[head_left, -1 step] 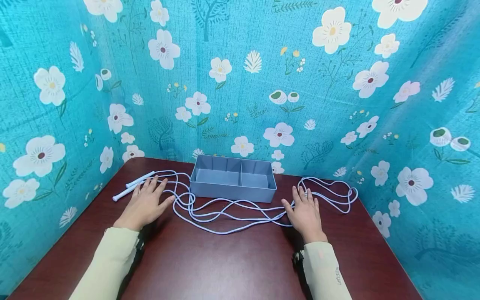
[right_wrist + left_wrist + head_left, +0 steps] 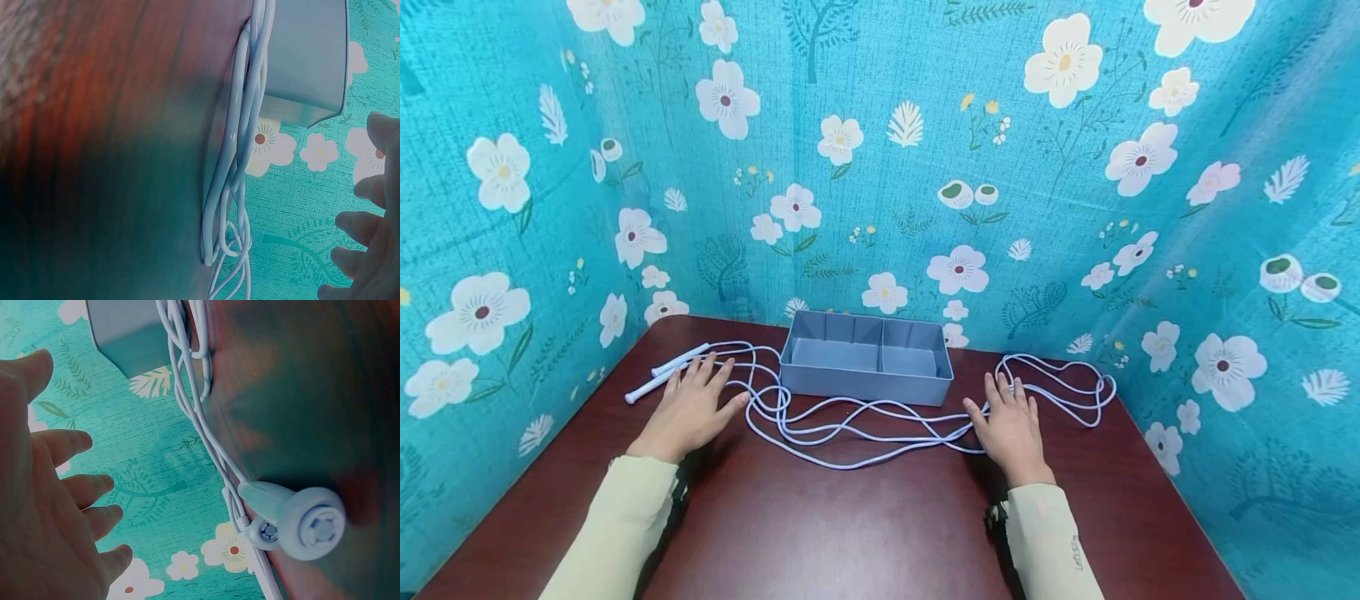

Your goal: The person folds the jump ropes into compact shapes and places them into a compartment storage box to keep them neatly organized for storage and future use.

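A pale jump rope lies in loose loops across the table, its two handles at the left end. My left hand, fingers spread, is over the rope's left part beside the handles. In the left wrist view a gap separates its fingers from the rope, and the handle ends face the camera. Over the rope's right part is my right hand, its fingers extended. The right wrist view also shows space between those fingers and the cord. Neither hand holds anything.
Behind the rope stands a grey box with two compartments, near the back edge of the dark red-brown table. A turquoise flowered curtain encloses the table's back and sides.
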`<state>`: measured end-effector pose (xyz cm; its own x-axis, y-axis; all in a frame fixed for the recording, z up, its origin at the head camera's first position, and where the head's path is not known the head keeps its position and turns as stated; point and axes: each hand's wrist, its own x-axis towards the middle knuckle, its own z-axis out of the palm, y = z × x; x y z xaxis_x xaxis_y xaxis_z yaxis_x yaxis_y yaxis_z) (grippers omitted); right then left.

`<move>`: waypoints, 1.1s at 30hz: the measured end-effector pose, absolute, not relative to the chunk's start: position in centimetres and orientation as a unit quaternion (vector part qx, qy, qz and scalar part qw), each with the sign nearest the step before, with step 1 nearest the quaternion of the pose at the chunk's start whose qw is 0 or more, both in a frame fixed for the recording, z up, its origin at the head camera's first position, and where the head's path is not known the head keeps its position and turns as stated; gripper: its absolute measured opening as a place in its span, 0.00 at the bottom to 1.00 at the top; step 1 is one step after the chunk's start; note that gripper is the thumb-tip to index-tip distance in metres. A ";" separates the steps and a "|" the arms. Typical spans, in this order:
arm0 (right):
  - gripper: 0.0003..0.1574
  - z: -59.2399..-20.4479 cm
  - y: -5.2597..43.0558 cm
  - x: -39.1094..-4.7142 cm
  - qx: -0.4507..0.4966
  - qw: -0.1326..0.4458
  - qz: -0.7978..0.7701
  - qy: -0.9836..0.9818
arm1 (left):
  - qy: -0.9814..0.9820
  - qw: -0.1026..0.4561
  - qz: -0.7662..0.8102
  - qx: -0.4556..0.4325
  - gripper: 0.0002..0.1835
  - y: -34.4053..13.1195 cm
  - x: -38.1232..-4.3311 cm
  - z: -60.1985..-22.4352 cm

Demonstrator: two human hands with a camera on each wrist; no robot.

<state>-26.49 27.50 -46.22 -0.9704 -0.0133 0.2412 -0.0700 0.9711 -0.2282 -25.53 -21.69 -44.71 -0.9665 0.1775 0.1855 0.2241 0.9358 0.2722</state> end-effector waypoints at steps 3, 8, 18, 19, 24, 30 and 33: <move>0.47 -46.2 27.6 -26.6 0.021 0.120 0.118 -0.986 | -0.980 0.078 -0.149 -0.104 0.43 -21.6 -25.7 -44.6; 0.47 -45.9 27.6 -26.3 0.025 0.124 0.112 -0.986 | -0.979 0.081 -0.154 -0.105 0.43 -21.9 -25.4 -44.8; 0.44 -45.3 26.8 -25.5 0.030 0.145 0.123 -0.981 | -0.978 0.080 -0.162 -0.107 0.34 -22.6 -24.6 -44.7; 0.42 -45.2 26.7 -25.5 0.030 0.150 0.128 -0.980 | -0.977 0.082 -0.164 -0.108 0.33 -22.7 -24.6 -44.7; 0.34 -44.9 25.7 -25.6 0.045 0.181 0.136 -0.973 | -0.978 0.086 -0.161 -0.104 0.25 -23.6 -24.4 -44.1; 0.29 -44.5 24.8 -25.3 0.075 0.211 0.126 -0.966 | -0.984 0.037 -0.160 -0.075 0.23 -25.1 -23.5 -44.3; 0.28 -44.4 24.7 -25.1 0.083 0.217 0.123 -0.965 | -0.986 0.025 -0.156 -0.056 0.20 -25.7 -22.9 -44.5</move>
